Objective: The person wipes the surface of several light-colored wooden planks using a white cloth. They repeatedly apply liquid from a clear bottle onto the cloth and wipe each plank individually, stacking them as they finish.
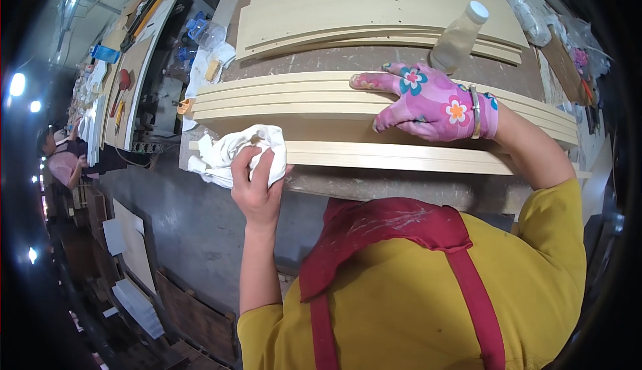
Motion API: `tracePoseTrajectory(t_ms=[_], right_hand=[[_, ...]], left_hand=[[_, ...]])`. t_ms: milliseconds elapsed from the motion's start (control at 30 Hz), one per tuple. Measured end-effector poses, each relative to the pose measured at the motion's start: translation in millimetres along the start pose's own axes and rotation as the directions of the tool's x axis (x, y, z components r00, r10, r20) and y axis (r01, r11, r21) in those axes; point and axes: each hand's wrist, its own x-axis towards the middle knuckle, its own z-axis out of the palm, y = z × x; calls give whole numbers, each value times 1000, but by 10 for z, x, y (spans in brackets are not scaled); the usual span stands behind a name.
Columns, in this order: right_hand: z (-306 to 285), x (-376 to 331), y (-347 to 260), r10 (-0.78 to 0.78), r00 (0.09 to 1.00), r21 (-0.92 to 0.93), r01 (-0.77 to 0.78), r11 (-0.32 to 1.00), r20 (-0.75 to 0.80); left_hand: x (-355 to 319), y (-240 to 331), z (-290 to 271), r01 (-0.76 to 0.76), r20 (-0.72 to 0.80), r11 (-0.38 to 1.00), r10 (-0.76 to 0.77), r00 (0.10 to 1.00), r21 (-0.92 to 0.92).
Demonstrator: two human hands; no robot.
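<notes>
My bare left hand [259, 189] is closed on a crumpled white cloth [224, 152], which lies over the left end of a narrow pale strip of board [374, 158] along the table's near side. In a pink flowered glove, my right hand [438, 106] has its fingers spread and rests at the near edge of a layered stack of long pale boards [287, 99]. It appears to hold nothing. Just behind it stands a tilted-looking clear bottle [458, 41] with a white cap and cloudy contents.
Wider pale boards [321, 12] lie stacked at the table's far side. At the left are plastic bottles [206, 32] and a yellowish block [212, 70] on white cloth. Another bench [137, 69] with tools stands farther left, near another person [63, 159]. Plastic wrapping [525, 12] lies far right.
</notes>
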Motion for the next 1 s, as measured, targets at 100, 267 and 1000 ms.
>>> tracePoseTrajectory(t_ms=[100,267,1000], right_hand=[[-18,2,-78,-29,999,-21,29,999,-15],[55,-5,-52,15,1000,35,-15,999,7],[85,4,42,79,995,24,-78,997,-63]], left_hand=[[129,74,-10,49,63,997,-53,997,54],[48,95,-95,16,102,994,-27,994,106],[162,100,-81,-25,118,986,5,993,167]])
